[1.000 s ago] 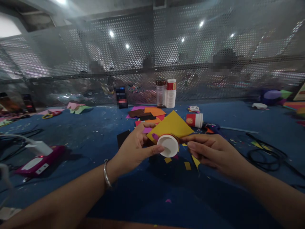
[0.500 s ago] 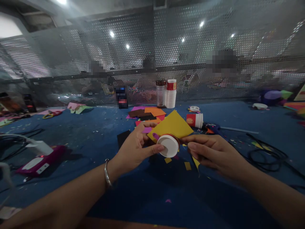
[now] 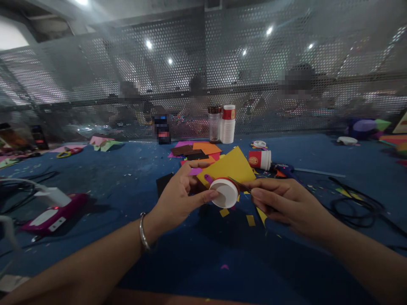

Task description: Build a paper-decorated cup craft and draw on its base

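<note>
Blue tabletop (image 3: 190,267), near edge (image 3: 171,293) well apart; left grip (image 3: 179,192) closed on cup (image 3: 224,195), right grip (image 3: 282,200) on tool (image 3: 243,185)

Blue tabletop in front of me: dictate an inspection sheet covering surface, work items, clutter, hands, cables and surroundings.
Surface: blue tabletop, strewn with paper scraps.
Work items: white paper cup in front of yellow paper; slim dark tool, type unclear.
Clutter: coloured sheets, red-and-white cup on its side, glue gun, scissors.
Left hand: grip on the paper cup, thumb across its edge.
Right hand: grip holds the tool beside the cup.
Cables: black cable looped at right; white cable at left, by a magenta power strip.
Surroundings: perforated screen behind; bottle and cup stack before it.
</note>
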Motion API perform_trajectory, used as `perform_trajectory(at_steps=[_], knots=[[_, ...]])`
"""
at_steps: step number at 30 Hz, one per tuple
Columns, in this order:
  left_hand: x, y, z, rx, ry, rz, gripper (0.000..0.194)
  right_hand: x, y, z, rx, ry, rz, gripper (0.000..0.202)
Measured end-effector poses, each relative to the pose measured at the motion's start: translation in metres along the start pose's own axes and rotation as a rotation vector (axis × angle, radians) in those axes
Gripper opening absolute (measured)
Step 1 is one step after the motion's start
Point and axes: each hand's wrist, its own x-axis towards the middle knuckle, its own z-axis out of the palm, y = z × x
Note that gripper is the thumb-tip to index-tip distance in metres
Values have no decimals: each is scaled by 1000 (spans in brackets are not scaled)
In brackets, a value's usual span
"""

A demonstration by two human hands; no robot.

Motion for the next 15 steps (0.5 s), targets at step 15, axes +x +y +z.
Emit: perform_trajectory(at_steps=[15], knots=[[-3, -1, 4, -9, 8, 24, 62, 1, -2, 2, 11, 13, 19, 51]])
